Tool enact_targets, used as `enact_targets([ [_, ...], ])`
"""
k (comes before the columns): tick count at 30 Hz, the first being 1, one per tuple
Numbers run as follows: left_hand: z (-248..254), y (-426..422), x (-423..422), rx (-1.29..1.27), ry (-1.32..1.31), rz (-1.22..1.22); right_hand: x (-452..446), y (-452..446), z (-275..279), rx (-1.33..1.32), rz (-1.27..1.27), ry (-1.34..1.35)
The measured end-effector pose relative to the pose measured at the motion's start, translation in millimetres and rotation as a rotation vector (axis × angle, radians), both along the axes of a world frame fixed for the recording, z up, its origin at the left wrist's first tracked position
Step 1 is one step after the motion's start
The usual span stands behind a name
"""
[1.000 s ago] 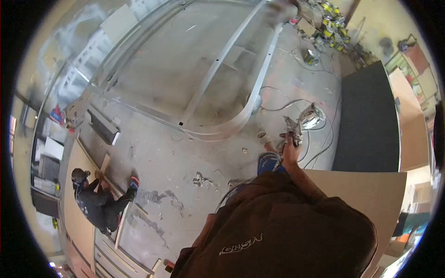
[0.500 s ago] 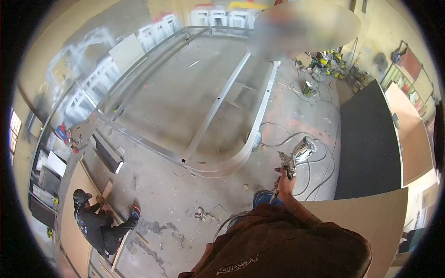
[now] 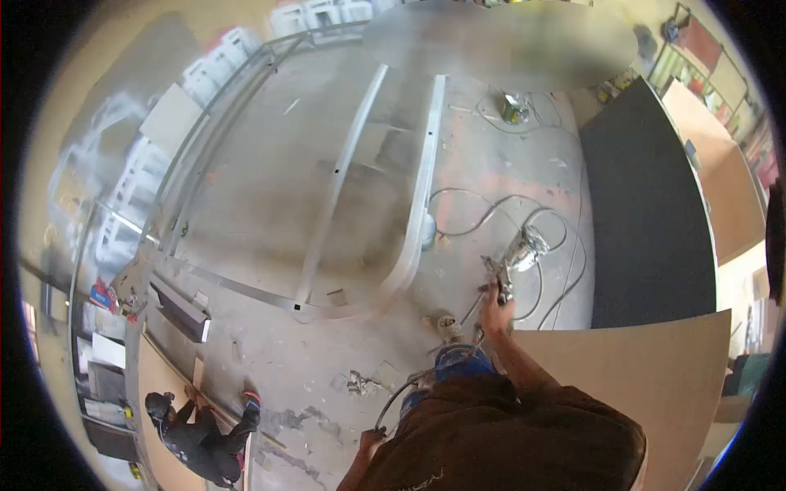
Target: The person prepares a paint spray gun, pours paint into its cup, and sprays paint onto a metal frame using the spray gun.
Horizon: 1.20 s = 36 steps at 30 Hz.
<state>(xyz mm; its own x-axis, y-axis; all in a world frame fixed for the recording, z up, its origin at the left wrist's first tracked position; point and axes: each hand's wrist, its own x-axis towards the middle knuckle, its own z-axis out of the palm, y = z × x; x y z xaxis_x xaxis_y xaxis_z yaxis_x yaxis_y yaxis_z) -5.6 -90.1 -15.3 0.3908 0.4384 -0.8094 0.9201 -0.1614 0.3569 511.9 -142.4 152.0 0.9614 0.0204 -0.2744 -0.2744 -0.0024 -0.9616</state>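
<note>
Spray gun (image 3: 516, 259) sits in right grip (image 3: 496, 314), hose (image 3: 394, 399) in left grip (image 3: 370, 443).

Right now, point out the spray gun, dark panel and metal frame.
Spray gun (image 3: 522, 251), head view: silvery cup.
Dark panel (image 3: 647, 217), head view: middle of its face.
Metal frame (image 3: 424, 168), head view: rail nearest the gun.

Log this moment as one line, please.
Right hand: gripping spray gun | Left hand: holding hose | Ahead: metal frame | Nearby: another person, lower left of view
</note>
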Motion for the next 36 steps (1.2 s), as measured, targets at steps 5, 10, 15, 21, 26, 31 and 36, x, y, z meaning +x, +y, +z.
enact_targets([
  [5, -3.2, 2.9, 44.6, -0.004, 0.024, -0.229, 55.3, 23.7, -46.5, -0.174, 0.12, -0.263],
  [10, 46.6, 2.9, 155.0, -0.146, 0.093, 0.059, 108.9, 53.6, -128.2, -0.276, 0.401, -0.292],
  [15, -19.6, -14.0, 182.4, -0.047, -0.141, -0.254, 138.0, 87.3, -221.0, -0.256, 0.606, -0.066],
  [21, 30.9, 0.1, 283.1, -0.147, 0.148, 0.005, 171.1, 147.3, -288.5, -0.25, 0.577, -0.263],
  [26, 27.7, 2.9, 298.3, -0.173, 0.143, 0.178, 187.3, 176.6, -305.8, -0.241, 0.434, -0.03],
  [31, -0.9, -9.3, 280.9, -0.142, 0.165, 0.229, 180.6, 179.0, -331.5, -0.302, 0.207, -0.26],
  [36, -11.0, -15.1, 281.0, -0.164, 0.15, 0.308, 178.0, 179.5, -356.9, -0.296, 0.181, -0.253],
])
